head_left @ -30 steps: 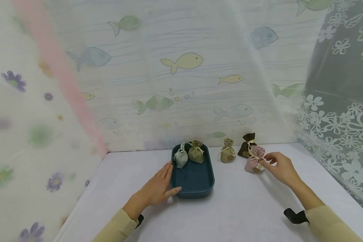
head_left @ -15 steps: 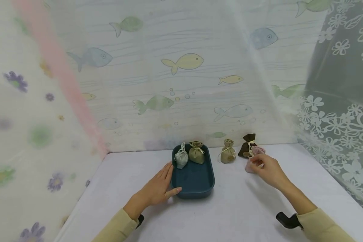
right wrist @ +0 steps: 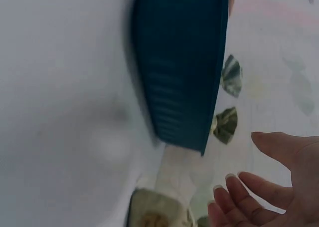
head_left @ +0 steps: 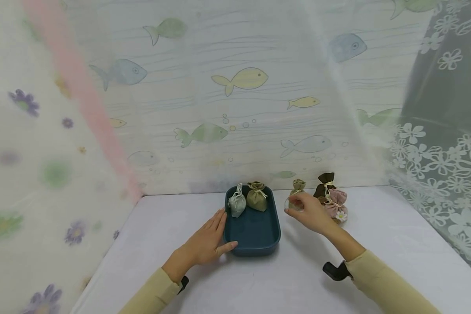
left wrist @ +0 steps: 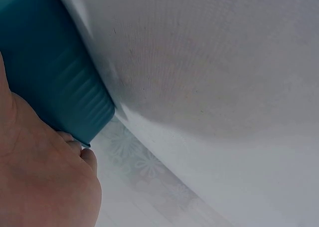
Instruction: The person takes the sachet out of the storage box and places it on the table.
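My left hand [head_left: 205, 242] rests along the left side of a dark blue tray [head_left: 253, 231], fingers straight and thumb at the rim. In the left wrist view the palm lies by the tray's ribbed side [left wrist: 75, 87]. Inside the tray, at its far end, sit a pale grey drawstring pouch [head_left: 238, 203] and an olive one [head_left: 257, 199]. My right hand [head_left: 313, 213] is in front of a second olive pouch [head_left: 298, 185], partly hiding it. In the right wrist view the thumb and fingers stand apart with nothing between them; that pouch [right wrist: 153, 209] shows below left.
Right of the right hand, a pink pouch [head_left: 336, 205] with a white flower leans by a dark brown pouch [head_left: 324, 183]. A white cloth covers the table [head_left: 165, 226]. A fish-print curtain [head_left: 239, 109] hangs behind its far edge.
My right hand has moved left from the pink pouch to the standing olive pouch. The pink pouch stays beside the brown one. My left hand keeps its place on the tray.
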`<state>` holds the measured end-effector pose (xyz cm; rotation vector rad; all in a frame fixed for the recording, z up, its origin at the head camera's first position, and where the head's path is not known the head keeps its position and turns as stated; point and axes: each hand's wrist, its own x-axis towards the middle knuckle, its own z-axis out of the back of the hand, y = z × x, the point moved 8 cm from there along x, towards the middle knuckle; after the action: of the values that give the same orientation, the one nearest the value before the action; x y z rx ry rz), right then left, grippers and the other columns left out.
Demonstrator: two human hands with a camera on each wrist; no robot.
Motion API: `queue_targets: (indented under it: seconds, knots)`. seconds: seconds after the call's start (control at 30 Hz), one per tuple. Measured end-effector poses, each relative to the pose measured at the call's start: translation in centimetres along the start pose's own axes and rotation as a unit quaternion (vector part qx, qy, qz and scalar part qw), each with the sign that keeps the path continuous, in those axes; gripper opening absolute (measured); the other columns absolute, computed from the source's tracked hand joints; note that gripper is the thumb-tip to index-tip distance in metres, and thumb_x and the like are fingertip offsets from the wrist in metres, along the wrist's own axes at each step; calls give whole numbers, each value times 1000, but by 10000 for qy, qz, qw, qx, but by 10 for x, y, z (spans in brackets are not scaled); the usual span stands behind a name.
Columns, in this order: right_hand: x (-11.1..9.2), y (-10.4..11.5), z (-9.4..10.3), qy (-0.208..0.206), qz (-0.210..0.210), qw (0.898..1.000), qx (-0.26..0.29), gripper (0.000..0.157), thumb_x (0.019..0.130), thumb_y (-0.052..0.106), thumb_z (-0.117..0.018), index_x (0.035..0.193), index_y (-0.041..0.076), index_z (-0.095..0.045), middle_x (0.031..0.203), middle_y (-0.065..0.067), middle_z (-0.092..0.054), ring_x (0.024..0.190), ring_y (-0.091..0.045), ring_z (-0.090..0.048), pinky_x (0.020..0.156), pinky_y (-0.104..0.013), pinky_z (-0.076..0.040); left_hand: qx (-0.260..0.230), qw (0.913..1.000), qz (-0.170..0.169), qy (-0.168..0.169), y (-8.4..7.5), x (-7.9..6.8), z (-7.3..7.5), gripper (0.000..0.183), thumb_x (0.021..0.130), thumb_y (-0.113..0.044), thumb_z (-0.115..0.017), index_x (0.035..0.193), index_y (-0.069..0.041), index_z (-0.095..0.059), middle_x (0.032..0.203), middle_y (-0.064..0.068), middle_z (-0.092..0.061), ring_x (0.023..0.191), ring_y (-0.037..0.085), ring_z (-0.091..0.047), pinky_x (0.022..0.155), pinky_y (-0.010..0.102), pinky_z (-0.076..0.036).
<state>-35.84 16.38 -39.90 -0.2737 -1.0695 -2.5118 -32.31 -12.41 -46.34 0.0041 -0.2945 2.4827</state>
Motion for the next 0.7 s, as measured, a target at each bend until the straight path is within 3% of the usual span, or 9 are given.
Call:
queue_targets:
  seconds: [0.4, 0.7]
  knots:
    - [48, 4, -35, 421, -400, 9983, 90, 49, 99, 23, -69, 136, -7, -58, 131, -26, -62, 117, -41, -61, 93, -53, -54, 169, 9997, 130, 108, 3, 1, -2, 102, 101, -74, -32, 162, 5, -11, 171, 20, -2, 158, 34, -6, 125, 51, -19]
    - [72, -3, -52, 623, -620, 9953, 395, 47, 99, 19, -69, 136, -8, -58, 133, -27, -60, 121, -44, -58, 95, -55, -52, -21, 9999, 48, 111, -4, 0, 5, 102, 101, -72, -35, 161, 8, -15, 170, 24, -5, 156, 40, -10, 123, 56, -21]
